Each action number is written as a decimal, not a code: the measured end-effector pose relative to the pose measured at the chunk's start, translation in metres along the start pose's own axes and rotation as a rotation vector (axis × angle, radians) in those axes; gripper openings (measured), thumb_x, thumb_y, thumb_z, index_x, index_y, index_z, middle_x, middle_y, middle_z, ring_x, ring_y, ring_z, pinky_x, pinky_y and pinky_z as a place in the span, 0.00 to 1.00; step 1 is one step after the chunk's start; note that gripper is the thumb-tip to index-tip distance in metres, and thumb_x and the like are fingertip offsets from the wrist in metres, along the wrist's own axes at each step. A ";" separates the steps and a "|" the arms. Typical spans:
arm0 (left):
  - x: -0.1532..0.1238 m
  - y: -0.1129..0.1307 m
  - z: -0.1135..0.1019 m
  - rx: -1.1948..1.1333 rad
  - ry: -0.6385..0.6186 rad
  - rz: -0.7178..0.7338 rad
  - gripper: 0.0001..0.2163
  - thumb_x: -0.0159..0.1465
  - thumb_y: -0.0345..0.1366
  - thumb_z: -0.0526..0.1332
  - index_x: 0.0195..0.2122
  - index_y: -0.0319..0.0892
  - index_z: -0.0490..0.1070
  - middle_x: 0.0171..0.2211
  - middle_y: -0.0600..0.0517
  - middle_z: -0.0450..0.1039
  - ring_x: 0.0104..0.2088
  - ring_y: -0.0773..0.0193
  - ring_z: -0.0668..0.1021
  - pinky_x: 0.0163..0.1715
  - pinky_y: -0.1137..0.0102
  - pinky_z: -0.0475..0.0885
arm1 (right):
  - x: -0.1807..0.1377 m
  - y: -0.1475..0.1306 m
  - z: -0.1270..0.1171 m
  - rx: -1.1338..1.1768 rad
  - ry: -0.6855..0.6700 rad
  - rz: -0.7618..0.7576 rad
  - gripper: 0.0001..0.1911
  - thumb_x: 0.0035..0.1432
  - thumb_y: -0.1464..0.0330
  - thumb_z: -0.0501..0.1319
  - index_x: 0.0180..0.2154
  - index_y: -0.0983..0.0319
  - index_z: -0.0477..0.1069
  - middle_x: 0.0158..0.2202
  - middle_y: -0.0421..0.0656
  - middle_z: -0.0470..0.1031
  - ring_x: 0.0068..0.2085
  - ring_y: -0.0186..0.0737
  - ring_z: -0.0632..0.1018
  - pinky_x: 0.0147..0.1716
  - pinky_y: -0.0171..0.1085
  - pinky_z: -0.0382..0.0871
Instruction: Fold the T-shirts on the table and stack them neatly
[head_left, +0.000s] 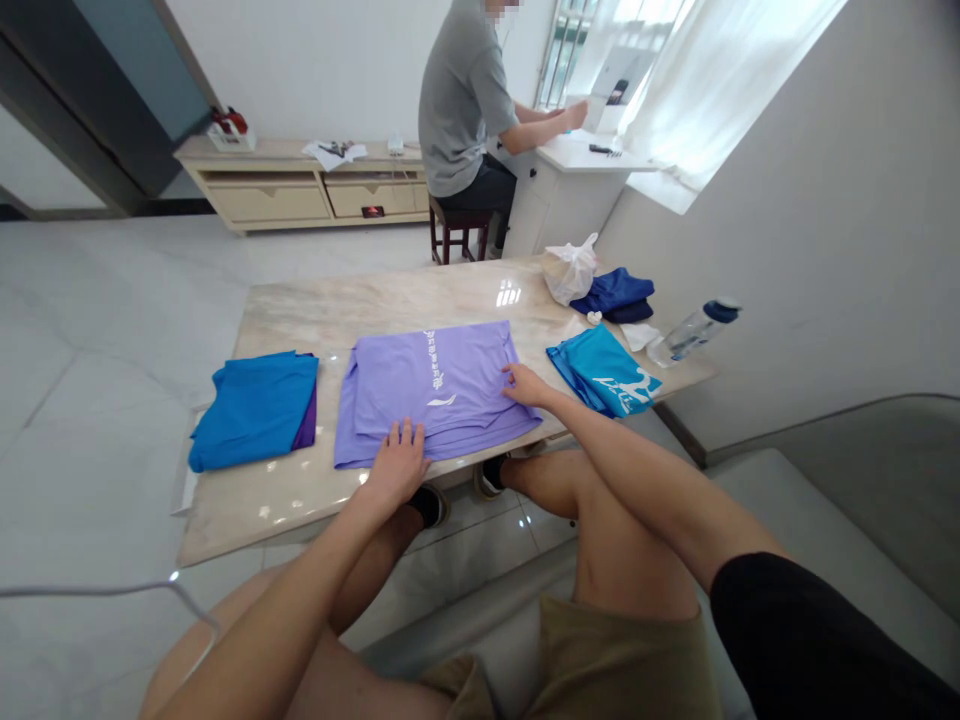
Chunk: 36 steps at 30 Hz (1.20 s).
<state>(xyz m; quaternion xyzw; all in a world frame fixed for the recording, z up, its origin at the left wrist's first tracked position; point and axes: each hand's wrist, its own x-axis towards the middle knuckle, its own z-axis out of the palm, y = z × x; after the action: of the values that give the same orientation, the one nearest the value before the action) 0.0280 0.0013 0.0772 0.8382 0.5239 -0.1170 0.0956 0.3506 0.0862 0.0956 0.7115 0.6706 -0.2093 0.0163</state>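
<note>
Lilac shirt (435, 385), half-folded on table (300, 310); left hand (397, 458) flat on hem, open; right hand (525, 385) fingertips on edge, gripping nothing; likely mid-fold; next fold wants both edges pinched.

White print runs down the lavender shirt (439, 385) and across the folded teal shirt (604, 370), both too blurred to read.

Both forearms are bare from wrist to elbow, and the left hand (397, 462) and right hand (525, 385) wear no gloves, rings or watch. A black short sleeve (810, 640) covers the right upper arm at the lower right of the frame. Khaki shorts (600, 660) sit at the bottom centre above bare knees, with dark shoes (431, 505) near the middle.
</note>
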 end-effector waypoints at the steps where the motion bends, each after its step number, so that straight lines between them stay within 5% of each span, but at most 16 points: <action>1: -0.003 0.002 -0.003 0.007 -0.008 -0.003 0.31 0.77 0.39 0.58 0.78 0.32 0.59 0.78 0.25 0.57 0.77 0.32 0.64 0.70 0.49 0.68 | 0.000 -0.005 0.001 -0.027 -0.027 -0.014 0.32 0.69 0.71 0.69 0.71 0.66 0.69 0.64 0.54 0.81 0.63 0.45 0.81 0.62 0.34 0.71; 5: -0.015 0.013 -0.023 -0.027 -0.106 0.017 0.25 0.77 0.42 0.57 0.70 0.34 0.71 0.67 0.26 0.74 0.66 0.34 0.79 0.60 0.51 0.77 | 0.000 -0.023 -0.005 -0.167 -0.177 0.010 0.30 0.63 0.72 0.71 0.66 0.68 0.75 0.63 0.61 0.81 0.61 0.57 0.83 0.59 0.41 0.76; 8: -0.021 0.018 -0.034 -0.123 -0.170 0.040 0.21 0.78 0.46 0.56 0.62 0.39 0.77 0.54 0.33 0.84 0.55 0.39 0.86 0.53 0.55 0.79 | -0.002 -0.032 -0.013 -0.268 -0.337 0.052 0.20 0.61 0.69 0.73 0.53 0.71 0.84 0.47 0.60 0.87 0.49 0.59 0.88 0.51 0.44 0.80; 11: -0.018 0.007 -0.037 -0.240 -0.117 0.006 0.19 0.77 0.47 0.57 0.60 0.44 0.79 0.54 0.38 0.85 0.54 0.43 0.86 0.52 0.59 0.79 | -0.006 -0.040 -0.018 -0.341 -0.434 0.040 0.16 0.63 0.64 0.72 0.45 0.71 0.86 0.36 0.55 0.87 0.42 0.56 0.88 0.46 0.44 0.81; 16: 0.010 -0.059 -0.046 -0.258 0.031 -0.187 0.13 0.72 0.36 0.63 0.54 0.42 0.83 0.53 0.37 0.85 0.54 0.45 0.86 0.53 0.60 0.78 | -0.011 -0.061 -0.012 -0.325 -0.346 -0.182 0.21 0.72 0.62 0.65 0.61 0.65 0.80 0.59 0.57 0.84 0.61 0.56 0.83 0.57 0.41 0.75; 21: 0.043 -0.115 -0.049 -0.264 0.181 -0.318 0.18 0.73 0.27 0.56 0.57 0.42 0.81 0.57 0.39 0.84 0.59 0.49 0.84 0.57 0.64 0.77 | -0.013 -0.074 0.005 -0.275 -0.402 -0.280 0.18 0.71 0.66 0.65 0.58 0.65 0.79 0.59 0.54 0.84 0.56 0.51 0.85 0.51 0.38 0.75; 31: 0.061 -0.128 -0.008 -0.302 0.243 -0.367 0.20 0.79 0.34 0.53 0.68 0.47 0.73 0.60 0.41 0.80 0.60 0.51 0.82 0.59 0.62 0.75 | 0.011 -0.036 0.006 -0.183 -0.503 -0.303 0.11 0.72 0.67 0.62 0.50 0.62 0.80 0.52 0.51 0.86 0.52 0.50 0.85 0.47 0.38 0.74; 36: 0.053 -0.140 -0.008 -0.341 0.228 -0.413 0.15 0.79 0.36 0.55 0.58 0.50 0.79 0.58 0.47 0.84 0.59 0.53 0.83 0.54 0.66 0.76 | 0.019 -0.012 0.012 -0.114 -0.521 -0.310 0.10 0.69 0.64 0.63 0.47 0.60 0.81 0.49 0.49 0.86 0.50 0.52 0.86 0.47 0.40 0.75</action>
<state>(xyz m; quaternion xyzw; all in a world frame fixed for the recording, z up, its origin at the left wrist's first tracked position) -0.0752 0.1093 0.0635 0.6933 0.7031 0.0506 0.1497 0.3354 0.1013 0.0816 0.5210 0.7551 -0.3466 0.1954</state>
